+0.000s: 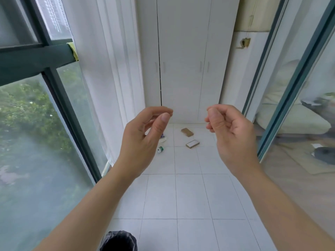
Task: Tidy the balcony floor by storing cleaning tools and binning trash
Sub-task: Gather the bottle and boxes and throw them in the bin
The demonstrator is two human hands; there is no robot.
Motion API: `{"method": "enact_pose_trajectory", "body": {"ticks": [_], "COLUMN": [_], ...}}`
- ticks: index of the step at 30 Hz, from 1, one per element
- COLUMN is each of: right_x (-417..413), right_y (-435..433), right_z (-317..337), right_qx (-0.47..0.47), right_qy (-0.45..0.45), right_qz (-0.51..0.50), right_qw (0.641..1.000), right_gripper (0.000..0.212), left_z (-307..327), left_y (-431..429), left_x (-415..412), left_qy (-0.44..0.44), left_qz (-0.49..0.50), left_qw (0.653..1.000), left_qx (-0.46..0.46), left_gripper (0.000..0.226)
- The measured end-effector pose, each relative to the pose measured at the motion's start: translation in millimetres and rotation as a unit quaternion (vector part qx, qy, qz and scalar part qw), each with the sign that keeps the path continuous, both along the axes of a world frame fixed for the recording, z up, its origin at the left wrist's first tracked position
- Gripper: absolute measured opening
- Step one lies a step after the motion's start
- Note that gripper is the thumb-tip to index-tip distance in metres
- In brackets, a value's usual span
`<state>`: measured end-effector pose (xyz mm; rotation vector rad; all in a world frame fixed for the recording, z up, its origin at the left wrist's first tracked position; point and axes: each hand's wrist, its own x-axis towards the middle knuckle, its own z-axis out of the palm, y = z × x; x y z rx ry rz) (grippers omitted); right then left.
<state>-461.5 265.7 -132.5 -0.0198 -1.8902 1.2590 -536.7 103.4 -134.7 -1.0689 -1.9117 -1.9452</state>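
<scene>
Both of my hands are raised in front of me above the white tiled floor point(188, 194). My left hand point(145, 140) holds nothing, its fingers loosely curved. My right hand point(230, 134) is empty too, with its fingers loosely curled inward. On the floor beyond them lie a brown box point(187, 132), a flat box with a white top point(192, 143) and a small bottle on its side point(160, 150). A white item point(163, 139) is partly hidden behind my left hand. A bin lined with a black bag point(118, 240) stands at the bottom edge.
A tall white cabinet point(181, 69) with shut doors closes the far end. White curtains point(108, 78) and a green-framed window point(36, 58) run along the left, with a yellow cloth point(73, 49) on the rail. Glass sliding doors point(290, 87) line the right.
</scene>
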Motion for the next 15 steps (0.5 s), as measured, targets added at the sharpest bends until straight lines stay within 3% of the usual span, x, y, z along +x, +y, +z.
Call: {"method": "enact_pose_trajectory", "body": {"ticks": [15], "right_x": [-157], "right_y": [144], "right_z": [-3], "right_qx": [-0.003], "right_qy": [-0.011], "right_qz": [0.026], "right_qw": [1.000], "right_gripper": [0.010], "left_z": [0], "left_y": [141], "left_x": [-147], "left_qy": [0.007], "left_qz": [0.025], "left_qw": [1.000], "left_qx": [-0.007], "left_gripper": [0.013]}}
